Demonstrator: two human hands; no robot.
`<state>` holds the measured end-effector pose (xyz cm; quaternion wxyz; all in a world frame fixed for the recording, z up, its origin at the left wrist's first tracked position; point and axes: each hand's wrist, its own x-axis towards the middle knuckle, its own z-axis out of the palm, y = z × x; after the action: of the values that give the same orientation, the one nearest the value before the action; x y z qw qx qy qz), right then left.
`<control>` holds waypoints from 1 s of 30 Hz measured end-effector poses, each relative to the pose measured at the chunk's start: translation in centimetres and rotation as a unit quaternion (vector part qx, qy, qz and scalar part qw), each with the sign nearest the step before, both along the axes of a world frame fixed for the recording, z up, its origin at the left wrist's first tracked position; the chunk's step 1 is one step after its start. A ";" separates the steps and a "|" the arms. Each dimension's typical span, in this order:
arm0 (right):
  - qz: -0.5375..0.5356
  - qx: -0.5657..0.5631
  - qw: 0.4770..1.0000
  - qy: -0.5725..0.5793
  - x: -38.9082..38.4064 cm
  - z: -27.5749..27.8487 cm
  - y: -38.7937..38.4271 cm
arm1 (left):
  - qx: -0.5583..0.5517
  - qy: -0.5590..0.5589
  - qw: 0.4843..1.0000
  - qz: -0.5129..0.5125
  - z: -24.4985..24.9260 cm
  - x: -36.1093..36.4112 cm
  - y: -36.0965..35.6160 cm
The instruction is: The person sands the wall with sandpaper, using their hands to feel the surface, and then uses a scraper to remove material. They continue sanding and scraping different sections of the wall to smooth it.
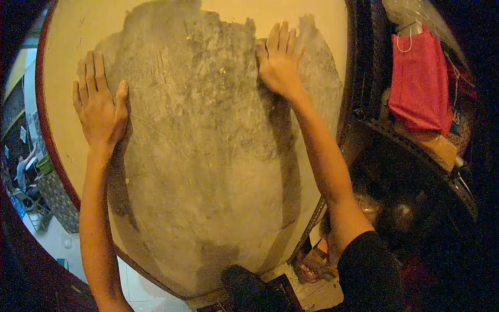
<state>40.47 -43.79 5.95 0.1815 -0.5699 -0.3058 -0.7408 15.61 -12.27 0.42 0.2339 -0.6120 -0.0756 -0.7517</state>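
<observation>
Both my arms reach up against a wall (pixel 208 130) whose middle is a rough grey patch, with yellow paint around its ragged upper edge. At the left border of the patch my left hand (pixel 101 114) lies flat, fingers spread and pointing up. My right hand (pixel 280 65) rests higher, near the patch's top right, with its fingers extended and slightly apart. Neither hand holds anything. Shadows of both arms fall on the grey surface.
A red bag (pixel 421 83) hangs at the right beside a dark metal rack (pixel 364 62). Dark shelving with clutter stands below it. Through an opening at the far left, another person (pixel 23 169) sits near a green container (pixel 46 165) on a pale tiled floor (pixel 65 236).
</observation>
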 end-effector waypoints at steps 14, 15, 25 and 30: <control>0.032 0.011 0.992 0.120 -0.9 6.3 0.2 | 0.010 -0.012 1.000 -0.003 -0.1 0.2 0.2; 0.014 -0.002 0.994 0.112 -1.7 3.0 0.3 | 0.004 -0.011 1.000 0.002 -0.1 0.2 0.2; 0.001 0.061 0.987 0.149 -0.2 14.0 -0.3 | -0.018 0.002 1.000 0.004 -0.3 -0.2 -0.5; 0.030 0.033 0.987 0.154 -0.4 11.7 -0.1 | -0.012 -0.002 1.000 0.015 -0.4 0.0 0.1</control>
<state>40.07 -43.94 17.64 0.2670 -0.6612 -0.2667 -0.6484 15.64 -12.21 -0.01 0.2379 -0.6117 -0.0942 -0.7486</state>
